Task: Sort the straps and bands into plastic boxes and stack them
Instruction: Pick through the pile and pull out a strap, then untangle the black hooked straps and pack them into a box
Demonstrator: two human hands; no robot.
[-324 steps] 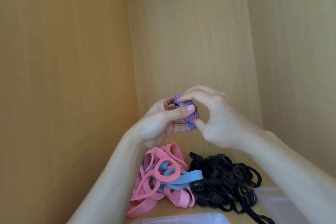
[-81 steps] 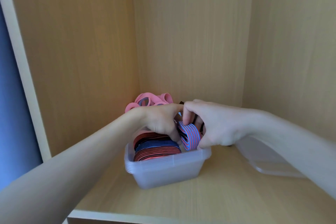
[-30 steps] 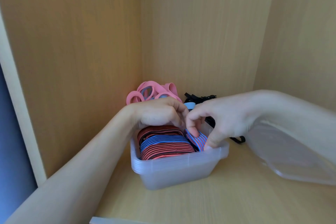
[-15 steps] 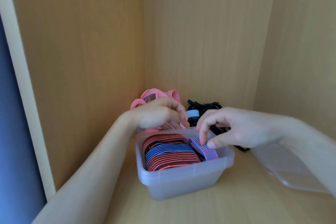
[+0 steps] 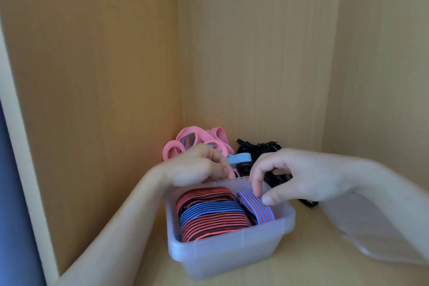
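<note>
Pinching blue-red striped band (image 5: 255, 207), thumb and forefinger: right hand (image 5: 301, 176). Band sits inside plastic box (image 5: 222, 255), right side; left hand (image 5: 197, 166) over box's back rim, fingers loosely curled, holding nothing.

No text, label, brand or number can be read anywhere.

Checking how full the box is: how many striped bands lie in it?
4: red-black band at the back, blue-black band in the middle, second red-black band in front, blue-red band on the right, pinched by the right hand. Others may hide underneath.
</note>
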